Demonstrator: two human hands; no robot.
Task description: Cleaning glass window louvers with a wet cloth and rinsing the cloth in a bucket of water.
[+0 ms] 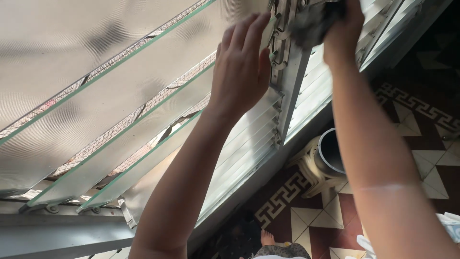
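On the left, the frosted glass slats (110, 103) of a louvre window stand tilted open, one above the other, and their green edges are bare. A wire mesh (143, 108) shows in the gaps between them.

More to the middle, the person's left hand (242, 67) is raised against the window. The hand is open, the fingers (249, 29) are stretched and lie flat on the end of an upper slat, just beside the grey metal frame (287, 81) that stands between two window sections. It presses or steadies; it does not grip anything.

Right of the frame, the right hand (342, 29) is closed around a dark crumpled cloth (311, 24) and holds it against the top of the frame, where the small metal clips of the slats are. More slats (316, 91), nearly closed, continue on the right side.

Below, on the patterned tile floor (421, 120), a pale plastic stool (316, 168) with a grey cylinder (333, 151) on it stands close to the wall, and the person's bare foot (267, 237) is visible.

I think the danger is in the glass edges: if the open hand slides along the slat, it may get cut. Strong pushing with the cloth near the clips may also loosen a slat, and it could fall toward the foot.
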